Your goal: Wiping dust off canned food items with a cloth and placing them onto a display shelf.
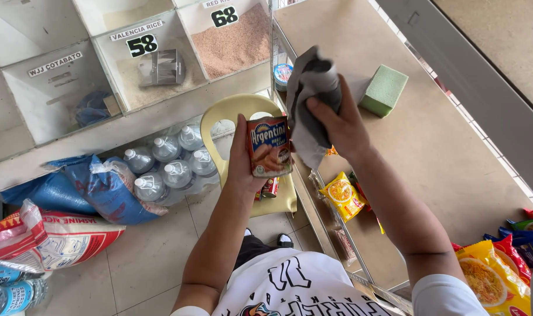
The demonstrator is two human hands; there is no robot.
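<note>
**Asker:** Hands first, please: what is each one doing?

**Describer:** Left hand (241,161) is gripping a small red cylindrical metal food can (270,146), holding it upright at the centre of the view, fingers wrapped around its left side. Right hand (338,122) is clenching a crumpled grey cloth (311,93), which is pressing against the can's right side and hanging just above it.

**Asker:** Where is all this happening?

**Describer:** Both hands are hovering above a pale yellow plastic chair (234,114), beside the left edge of a tan shelf top (442,152). A green rectangular sponge block (383,89) is lying on that shelf, far and to the right of the cloth. A yellow noodle packet (343,196) is sitting on a lower shelf, just under the right forearm.

**Asker:** And to the left?

**Describer:** A shrink-wrapped pack of clear plastic water bottles (170,167) is resting on the tiled floor, with white rice bins (155,64) beyond it on the far side.
</note>
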